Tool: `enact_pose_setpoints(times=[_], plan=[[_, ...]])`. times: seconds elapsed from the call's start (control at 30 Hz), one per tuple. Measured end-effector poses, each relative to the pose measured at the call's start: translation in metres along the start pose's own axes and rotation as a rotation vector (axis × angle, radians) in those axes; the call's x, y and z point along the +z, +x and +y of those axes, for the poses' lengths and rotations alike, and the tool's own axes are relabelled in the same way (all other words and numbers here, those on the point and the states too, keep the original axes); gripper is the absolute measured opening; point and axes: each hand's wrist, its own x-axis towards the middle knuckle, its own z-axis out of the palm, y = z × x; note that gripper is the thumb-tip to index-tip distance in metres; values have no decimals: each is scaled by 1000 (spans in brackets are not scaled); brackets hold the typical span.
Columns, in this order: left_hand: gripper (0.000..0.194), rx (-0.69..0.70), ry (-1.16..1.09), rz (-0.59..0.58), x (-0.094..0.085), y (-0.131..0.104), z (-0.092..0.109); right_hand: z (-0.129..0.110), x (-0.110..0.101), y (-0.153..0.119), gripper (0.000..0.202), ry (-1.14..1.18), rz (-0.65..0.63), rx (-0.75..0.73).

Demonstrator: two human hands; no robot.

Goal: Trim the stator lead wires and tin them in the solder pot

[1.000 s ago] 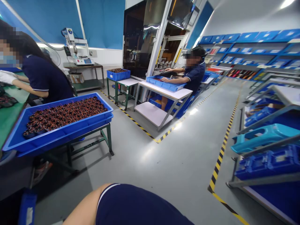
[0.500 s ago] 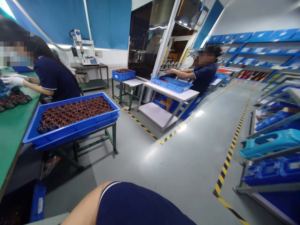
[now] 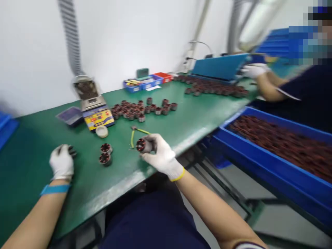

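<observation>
While the R hand (image 3: 163,155) has its fingers wrapped round a dark cylindrical part (image 3: 141,145) mid-frame, the L hand (image 3: 61,163) is at centre left w/ curled fingers, can't tell if they've got anything. 2 similar parts (image 3: 105,154) sit btwn them on the green table (image 3: 88,185), pliers (image 3: 132,137) nr the held one.

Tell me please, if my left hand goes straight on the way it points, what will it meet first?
The left hand would most likely meet the shallow purplish tray first, beside the blue-and-yellow machine. One view leaves depth unclear, so it might pass above the tray.
</observation>
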Motion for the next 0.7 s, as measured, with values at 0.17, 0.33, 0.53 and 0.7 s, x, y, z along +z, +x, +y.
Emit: enact_pose_setpoints(times=[0.17,0.33,0.53,0.7], plan=[[21,-129,-130,140,-3,24,-46,0,35,29,56,-69,-72,-17],[30,-58,-212,51,21,36,-53,-6,70,74,53,-269,-103,-98],[52,63,-286,-105,39,41,-49,-6,114,130,52,-469,-178,-189],[65,166,-336,-243,54,42,-35,-6,137,145,53,-686,-252,-236]])
